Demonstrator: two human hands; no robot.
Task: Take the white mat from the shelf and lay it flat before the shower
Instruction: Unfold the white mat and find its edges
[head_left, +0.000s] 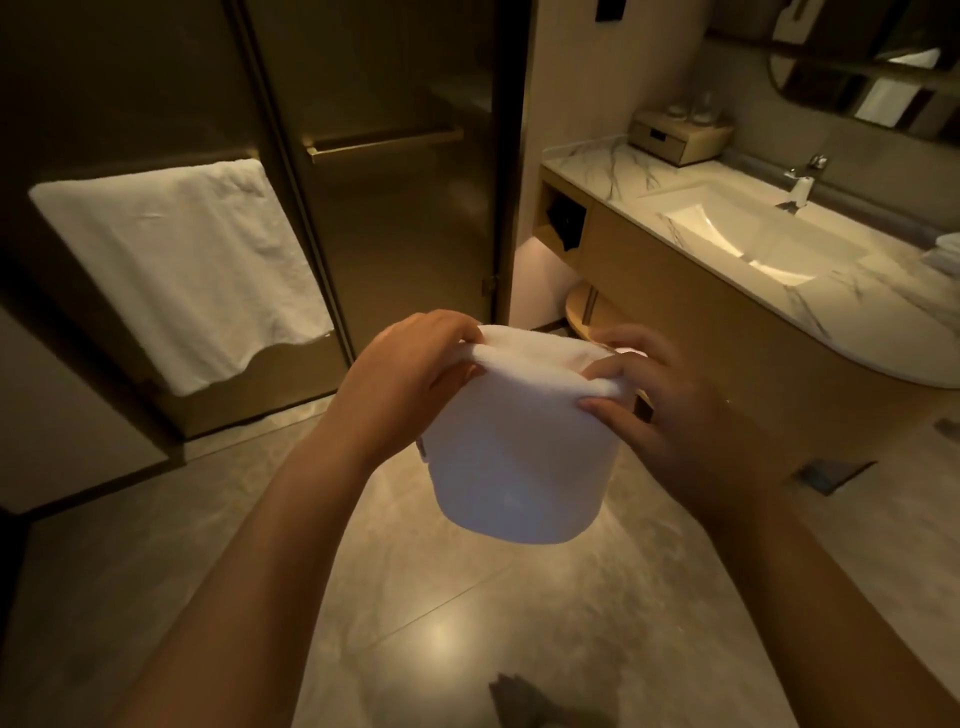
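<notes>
Bare floor tiles (467, 613) lie open beneath the folded white mat (514, 457), glass shower door (395, 208) at twelve o'clock, vanity bench (852, 312) at two. Left hand (410, 379) and right hand (670, 415) pinch its top edge, arms outstretched.

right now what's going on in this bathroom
A person is holding a folded white mat up in the air with both bare hands. The left hand and right hand each pinch its top edge, and the rest hangs down, still folded. It is above the tiled floor, near the glass shower door, and not yet laid down. A white towel hangs on a bar beside that door.
</notes>
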